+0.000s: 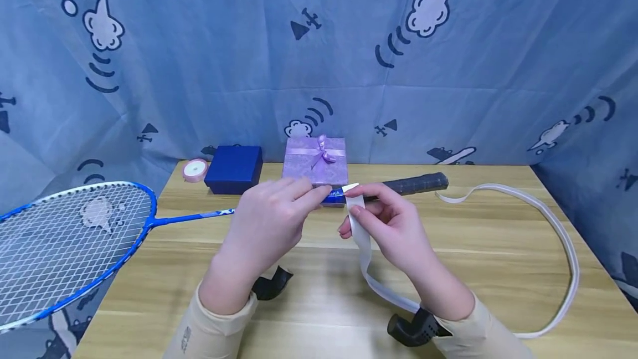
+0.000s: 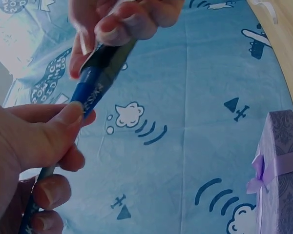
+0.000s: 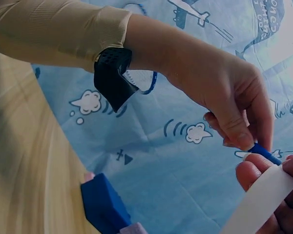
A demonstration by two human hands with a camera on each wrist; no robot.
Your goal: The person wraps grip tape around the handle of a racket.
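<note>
A blue badminton racket is held sideways above the table, its strung head at the left and its black-wrapped handle at the right. My left hand grips the shaft just below the blue cone, the thumb lying along it in the left wrist view. With thumb and fingers my right hand pinches the end of a flat white tape at the cone, where it meets the black handle. From there the tape hangs to the table; a close stretch of the strip shows in the right wrist view.
The tape's long loose length curves over the right side of the wooden table. Along the back stand a pink-edged ribbon roll, a dark blue box and a lilac gift box with a bow. A patterned blue cloth hangs behind.
</note>
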